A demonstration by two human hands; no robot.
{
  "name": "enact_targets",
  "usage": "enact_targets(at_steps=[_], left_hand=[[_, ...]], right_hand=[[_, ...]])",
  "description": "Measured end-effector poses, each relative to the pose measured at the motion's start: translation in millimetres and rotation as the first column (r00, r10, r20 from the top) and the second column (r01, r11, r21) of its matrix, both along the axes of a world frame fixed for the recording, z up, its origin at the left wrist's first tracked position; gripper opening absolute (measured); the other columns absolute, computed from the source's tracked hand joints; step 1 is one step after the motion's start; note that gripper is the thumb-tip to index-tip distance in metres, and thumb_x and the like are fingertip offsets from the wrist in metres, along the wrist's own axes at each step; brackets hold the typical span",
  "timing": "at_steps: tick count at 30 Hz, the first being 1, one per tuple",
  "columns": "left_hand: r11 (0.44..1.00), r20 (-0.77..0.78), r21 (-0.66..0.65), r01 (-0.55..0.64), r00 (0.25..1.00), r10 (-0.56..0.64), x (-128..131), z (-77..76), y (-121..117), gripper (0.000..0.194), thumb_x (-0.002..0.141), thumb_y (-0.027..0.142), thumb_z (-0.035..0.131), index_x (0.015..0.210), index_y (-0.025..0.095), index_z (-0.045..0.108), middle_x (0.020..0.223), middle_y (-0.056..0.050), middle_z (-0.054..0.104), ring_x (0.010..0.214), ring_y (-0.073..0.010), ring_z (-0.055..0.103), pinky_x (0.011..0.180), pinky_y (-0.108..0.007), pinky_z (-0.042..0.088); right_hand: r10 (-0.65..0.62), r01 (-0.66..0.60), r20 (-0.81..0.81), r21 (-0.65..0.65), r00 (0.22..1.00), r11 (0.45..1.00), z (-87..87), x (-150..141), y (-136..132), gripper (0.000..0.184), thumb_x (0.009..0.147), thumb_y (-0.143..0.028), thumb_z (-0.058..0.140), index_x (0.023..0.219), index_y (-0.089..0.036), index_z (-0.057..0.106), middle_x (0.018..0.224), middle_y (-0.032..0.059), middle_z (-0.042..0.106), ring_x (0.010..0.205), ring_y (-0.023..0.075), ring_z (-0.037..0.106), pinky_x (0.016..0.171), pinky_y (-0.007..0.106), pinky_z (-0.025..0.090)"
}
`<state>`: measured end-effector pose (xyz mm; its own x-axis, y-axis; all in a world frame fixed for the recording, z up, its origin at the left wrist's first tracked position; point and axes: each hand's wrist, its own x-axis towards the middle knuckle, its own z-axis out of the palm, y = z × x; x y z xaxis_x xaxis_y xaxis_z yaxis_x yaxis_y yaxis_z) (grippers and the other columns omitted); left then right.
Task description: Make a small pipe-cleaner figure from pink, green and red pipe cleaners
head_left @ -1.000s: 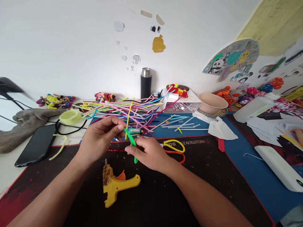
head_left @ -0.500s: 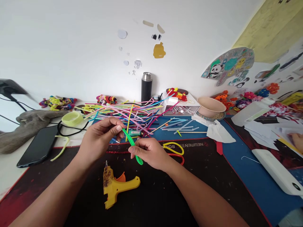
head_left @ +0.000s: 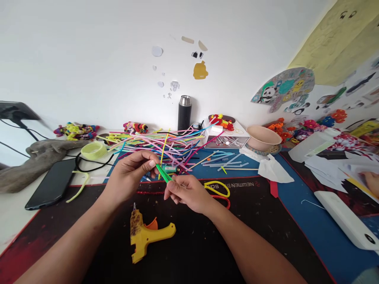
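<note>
Between my two hands runs a green pipe cleaner, folded double. My left hand pinches its upper left end between thumb and fingers. Lower down and to the right, my right hand is closed on the other end, which its fingers hide. Below them a yellow hot glue gun with an orange trigger lies on the black mat. Just behind my right hand are a bent yellow pipe cleaner and a red pipe cleaner. A heap of multicoloured pipe cleaners lies behind my hands.
A black flask stands by the wall. To the left lie a phone and a roll of pale green cord. Rightward are a beige bowl, crumpled tissue, a white device and another person's hand.
My right hand has slid up around the lower end of the green pipe cleaner, so its loop no longer shows below the hand. The camera view has tilted slightly upward.
</note>
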<state>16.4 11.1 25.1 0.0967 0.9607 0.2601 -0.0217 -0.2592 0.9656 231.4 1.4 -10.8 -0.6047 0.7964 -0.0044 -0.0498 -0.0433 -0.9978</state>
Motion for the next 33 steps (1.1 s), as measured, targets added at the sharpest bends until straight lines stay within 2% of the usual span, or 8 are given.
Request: enact_targets(at_steps=[6, 9, 11, 13, 17, 19, 26, 33], left_hand=[[1.000, -0.082, 0.002, 0.013, 0.997, -0.012, 6.6, 4.9, -3.0, 0.028, 0.089, 0.048, 0.085, 0.085, 0.021, 0.078, 0.079, -0.002, 0.071, 0.067, -0.0165, 0.064, 0.065, -0.027, 0.056], [1.000, -0.113, -0.005, -0.001, 0.994, 0.001, 9.2, 7.6, -3.9, 0.030, 0.088, 0.050, 0.085, 0.085, 0.021, 0.077, 0.077, -0.002, 0.070, 0.067, -0.0176, 0.064, 0.064, -0.029, 0.056], [1.000, -0.123, -0.016, -0.013, 0.992, 0.011, 10.2, 8.2, -4.0, 0.031, 0.087, 0.051, 0.085, 0.085, 0.021, 0.077, 0.076, -0.002, 0.071, 0.067, -0.0181, 0.064, 0.065, -0.029, 0.056], [1.000, -0.135, -0.012, -0.024, 0.991, 0.022, 10.5, 7.8, -3.8, 0.031, 0.087, 0.051, 0.085, 0.085, 0.021, 0.077, 0.075, -0.002, 0.071, 0.068, -0.0182, 0.064, 0.066, -0.029, 0.056], [0.999, -0.152, 0.002, -0.050, 0.987, 0.050, 9.1, 6.3, -3.2, 0.031, 0.088, 0.051, 0.083, 0.087, 0.021, 0.076, 0.076, -0.002, 0.070, 0.068, -0.0180, 0.064, 0.066, -0.029, 0.056], [0.998, -0.143, 0.000, -0.067, 0.987, 0.067, 8.6, 6.6, -3.2, 0.032, 0.088, 0.052, 0.084, 0.087, 0.021, 0.076, 0.075, -0.002, 0.070, 0.067, -0.0180, 0.064, 0.065, -0.029, 0.056], [0.992, -0.120, 0.001, -0.129, 0.984, 0.129, 11.0, 10.2, -4.2, 0.035, 0.085, 0.055, 0.086, 0.085, 0.022, 0.075, 0.069, 0.000, 0.069, 0.063, -0.0175, 0.064, 0.063, -0.028, 0.056], [0.991, -0.116, -0.045, -0.123, 0.986, 0.117, 11.7, 7.8, -4.5, 0.035, 0.085, 0.055, 0.086, 0.086, 0.021, 0.075, 0.069, 0.000, 0.069, 0.064, -0.0172, 0.064, 0.063, -0.028, 0.056]], right_hand=[[0.002, -0.003, -0.007, -0.066, 1.000, 0.998, -4.3, -3.5, -1.2, 0.056, 0.093, -0.072, 0.071, 0.095, -0.016, 0.075, 0.073, -0.0001, 0.065, 0.053, 0.0107, 0.057, 0.050, 0.024, 0.037], [-0.096, 0.091, 0.077, 0.067, 0.992, 0.994, -6.5, -4.6, -2.6, 0.046, 0.097, -0.063, 0.072, 0.104, -0.018, 0.076, 0.085, 0.0019, 0.074, 0.061, 0.0130, 0.063, 0.060, 0.026, 0.047], [-0.177, 0.147, 0.126, 0.217, 0.976, 0.965, -6.4, -4.8, -4.1, 0.037, 0.099, -0.055, 0.074, 0.110, -0.021, 0.078, 0.101, 0.0044, 0.080, 0.082, 0.0181, 0.072, 0.077, 0.030, 0.052], [-0.229, 0.166, 0.158, 0.333, 0.961, 0.928, -5.0, -4.5, -5.7, 0.032, 0.101, -0.050, 0.072, 0.114, -0.022, 0.078, 0.108, 0.0046, 0.081, 0.095, 0.0208, 0.072, 0.087, 0.031, 0.051], [-0.270, 0.172, 0.231, 0.370, 0.935, 0.913, -1.3, -2.3, -6.4, 0.037, 0.105, -0.054, 0.063, 0.103, -0.020, 0.077, 0.081, 0.0013, 0.073, 0.072, 0.0166, 0.062, 0.071, 0.027, 0.046], [-0.279, 0.181, 0.230, 0.373, 0.932, 0.910, -0.5, -1.4, -5.2, 0.041, 0.106, -0.055, 0.060, 0.098, -0.019, 0.076, 0.074, -0.0004, 0.068, 0.068, 0.0151, 0.057, 0.067, 0.027, 0.043], [-0.318, 0.175, 0.258, 0.457, 0.912, 0.872, 0.5, -0.5, -2.5, 0.039, 0.109, -0.049, 0.057, 0.091, -0.019, 0.076, 0.076, -0.0001, 0.068, 0.071, 0.0153, 0.056, 0.068, 0.027, 0.039], [-0.353, 0.119, 0.374, 0.522, 0.858, 0.845, 0.4, -1.2, -6.6, 0.028, 0.104, -0.051, 0.068, 0.105, -0.024, 0.077, 0.091, 0.0050, 0.078, 0.083, 0.0205, 0.069, 0.073, 0.028, 0.043]])
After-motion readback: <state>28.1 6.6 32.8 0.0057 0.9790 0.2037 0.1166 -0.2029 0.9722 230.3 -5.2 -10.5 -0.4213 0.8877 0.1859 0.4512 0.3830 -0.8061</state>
